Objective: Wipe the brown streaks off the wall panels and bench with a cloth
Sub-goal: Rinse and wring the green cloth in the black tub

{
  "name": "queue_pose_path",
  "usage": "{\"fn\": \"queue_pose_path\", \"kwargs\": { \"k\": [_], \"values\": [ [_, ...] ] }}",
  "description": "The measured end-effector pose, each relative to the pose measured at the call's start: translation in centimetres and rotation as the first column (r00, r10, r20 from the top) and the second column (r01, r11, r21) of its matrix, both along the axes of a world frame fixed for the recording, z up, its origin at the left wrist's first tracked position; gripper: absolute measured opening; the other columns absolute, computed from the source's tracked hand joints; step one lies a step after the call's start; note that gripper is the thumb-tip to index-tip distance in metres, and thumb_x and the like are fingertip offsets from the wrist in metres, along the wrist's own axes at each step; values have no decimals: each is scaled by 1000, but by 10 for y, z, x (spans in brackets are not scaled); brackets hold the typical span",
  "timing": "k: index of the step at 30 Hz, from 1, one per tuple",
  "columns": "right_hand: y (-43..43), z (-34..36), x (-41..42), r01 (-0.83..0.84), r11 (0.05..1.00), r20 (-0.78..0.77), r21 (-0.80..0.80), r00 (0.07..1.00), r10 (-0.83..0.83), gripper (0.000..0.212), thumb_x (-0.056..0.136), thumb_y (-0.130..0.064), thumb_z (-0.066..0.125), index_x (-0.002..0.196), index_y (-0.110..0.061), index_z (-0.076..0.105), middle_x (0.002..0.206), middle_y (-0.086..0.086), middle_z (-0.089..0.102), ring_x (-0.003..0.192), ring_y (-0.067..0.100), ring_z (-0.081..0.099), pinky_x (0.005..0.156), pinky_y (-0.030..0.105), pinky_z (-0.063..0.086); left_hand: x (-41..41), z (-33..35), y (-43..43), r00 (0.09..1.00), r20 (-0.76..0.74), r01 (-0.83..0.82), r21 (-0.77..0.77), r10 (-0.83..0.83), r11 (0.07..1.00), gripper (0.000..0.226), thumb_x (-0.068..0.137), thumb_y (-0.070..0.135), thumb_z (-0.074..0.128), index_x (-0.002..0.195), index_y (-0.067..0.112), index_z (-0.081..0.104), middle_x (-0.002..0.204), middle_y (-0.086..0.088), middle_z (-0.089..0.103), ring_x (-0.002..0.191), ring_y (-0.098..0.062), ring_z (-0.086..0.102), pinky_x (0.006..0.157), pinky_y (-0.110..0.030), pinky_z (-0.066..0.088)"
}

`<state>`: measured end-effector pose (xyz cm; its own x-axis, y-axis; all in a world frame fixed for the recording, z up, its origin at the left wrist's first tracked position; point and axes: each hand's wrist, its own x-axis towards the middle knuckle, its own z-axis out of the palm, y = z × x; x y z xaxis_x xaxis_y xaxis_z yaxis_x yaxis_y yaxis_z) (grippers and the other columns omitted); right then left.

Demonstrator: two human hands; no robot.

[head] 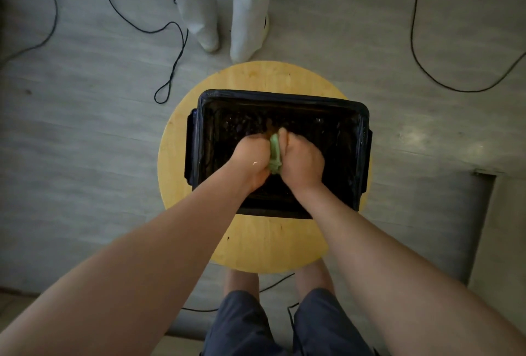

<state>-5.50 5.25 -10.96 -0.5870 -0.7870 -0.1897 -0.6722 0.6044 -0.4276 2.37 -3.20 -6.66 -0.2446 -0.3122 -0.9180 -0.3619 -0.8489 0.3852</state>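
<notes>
Hands: two, both bare, at frame centre above the tub.
Left hand [250, 156]: fingers curled tight round the left side of the cloth; wet sheen on the back of the hand.
Right hand [301, 156]: fingers curled tight round the right side of the cloth, thumb pointing up-frame.
Cloth [275, 153]: one, pale green, bunched into a narrow roll; clamped between the two fists, only a thin strip showing.
Tub [284, 96]: one, black, rectangular, with rounded corners; glossy wet interior, contents too dark to tell.
Stool top [270, 244]: one, round, light wood; carries the tub, centre of frame, rim showing above and below the tub.
Cables: at least three, dark, thin, loose on the floor; one looped in the upper left [176, 51], one curving in the upper right [412, 42], one below the stool top [273, 286].
Trouser legs [247, 14]: two, white, another person's, top centre, just beyond the stool top.
Shorts [242, 327]: one pair, dark blue, bottom centre, two bare shins beneath the stool's near edge.
Floor [85, 142]: grey, plank-patterned.
</notes>
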Motion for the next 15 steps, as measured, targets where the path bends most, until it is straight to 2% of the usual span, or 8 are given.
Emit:
{"fn": "queue_pose_path", "kwargs": {
  "k": [1, 3, 6, 8, 9, 11, 13, 15],
  "values": [
    [2, -12, -10, -3, 999, -50, 49, 999, 5, 59, 109, -40, 24, 78, -12, 66, 71, 7, 64, 58, 26, 62, 45, 27, 28, 2, -1, 2, 1000, -26, 6, -4, -6, 1000, 32, 103, -1, 42, 120, -2, 69, 112, -23, 71, 105, -34, 69, 93, -44, 58],
    [5, -29, -27, 135, 987, 1, 92, 991, -136, 55, 112, -39, 29, 95, -6, 68, 93, 16, 67, 81, 35, 65, 58, 34, 41, 8, 1, 10, 997, -74, 33, 2, -33, 999, 28, 105, 8, 47, 122, 6, 69, 120, -16, 73, 113, -30, 69, 99, -44, 58],
    [2, -37, -24, 351, 895, 154, 275, 903, -401, 50, 111, -43, 33, 131, -2, 55, 137, 27, 48, 121, 44, 50, 97, 46, 42, 19, -6, 13, 996, 69, -65, 15, 64, 998, 34, 102, 31, 58, 135, 23, 56, 127, -6, 65, 115, -27, 63, 93, -47, 60],
    [-5, -31, -6, 278, 854, 335, 439, 832, -443, 56, 110, -49, 28, 146, -8, 41, 151, 25, 34, 134, 44, 41, 110, 47, 36, 23, -11, 13, 979, 150, -147, 29, 141, 989, 42, 99, 37, 60, 139, 32, 49, 128, -5, 61, 116, -29, 59, 87, -52, 60],
    [-8, -24, 2, 198, 857, 425, 476, 801, -421, 56, 110, -50, 27, 148, -10, 40, 151, 24, 35, 133, 43, 44, 109, 45, 39, 23, -12, 15, 975, 155, -169, 48, 160, 984, 43, 100, 39, 59, 141, 35, 48, 128, -5, 61, 116, -30, 60, 86, -55, 60],
    [-11, -6, 14, 96, 904, 561, 417, 756, -339, 48, 110, -46, 32, 135, -9, 51, 134, 22, 55, 117, 40, 59, 94, 41, 49, 21, -17, 13, 964, 147, -237, 109, 220, 965, 40, 101, 41, 58, 139, 30, 54, 125, -9, 66, 114, -33, 63, 84, -54, 60],
    [-10, 17, 23, 124, 954, 641, 275, 716, -278, 40, 109, -46, 39, 111, -14, 62, 105, 11, 69, 97, 30, 67, 81, 41, 55, 16, -13, 7, 955, 112, -291, 181, 275, 939, 33, 102, 44, 57, 118, 17, 69, 107, -11, 74, 97, -30, 72, 77, -42, 59],
    [-6, 45, 33, 181, 975, 697, 132, 682, -221, 40, 106, -49, 46, 87, -17, 61, 80, 2, 65, 76, 20, 65, 69, 43, 55, 17, -8, 3, 941, 107, -339, 233, 322, 912, 37, 104, 41, 53, 90, 12, 70, 77, -8, 72, 69, -23, 72, 62, -31, 56]
  ]
}}
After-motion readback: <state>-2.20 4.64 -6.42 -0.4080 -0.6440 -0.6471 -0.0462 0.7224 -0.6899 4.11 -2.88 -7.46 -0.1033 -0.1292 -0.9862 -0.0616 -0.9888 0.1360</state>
